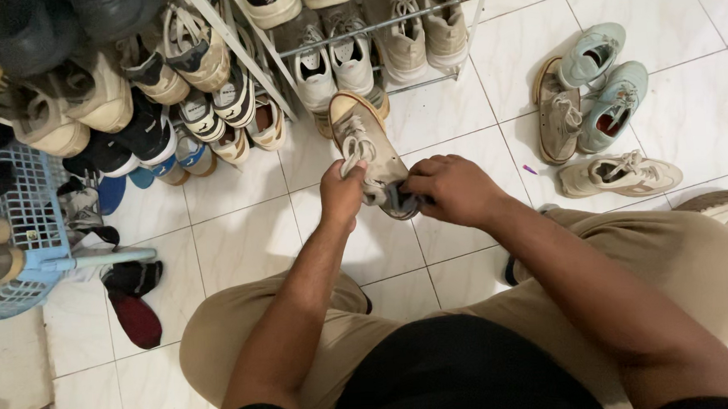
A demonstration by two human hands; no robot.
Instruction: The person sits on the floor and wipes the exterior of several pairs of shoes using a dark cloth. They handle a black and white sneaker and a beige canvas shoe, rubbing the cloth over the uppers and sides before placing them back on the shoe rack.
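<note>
Head view, looking down over your bent knees onto a white tiled floor. You hold a beige lace-up sneaker between both hands, just in front of the metal shoe rack, sole toward the rack and heel toward you. Your left hand is closed around the white laces and the near side of the upper; your right hand is closed on the heel end, its fingers curled over a dark piece of fabric, perhaps a sock or the lining, which cannot be told apart here. The step in hand appears to be working at the shoe's opening, either tucking something in or drawing it out. Judged from this, any further move calls for your left hand to hold the upper steady while your right fingers work at the collar, since the shoe hangs clear of the floor with no other support. To your right four loose shoes lie together: a teal pair and two tan sneakers. To your left stands a light blue plastic basket, with a dark red and black sock on the tiles beside it.
</note>
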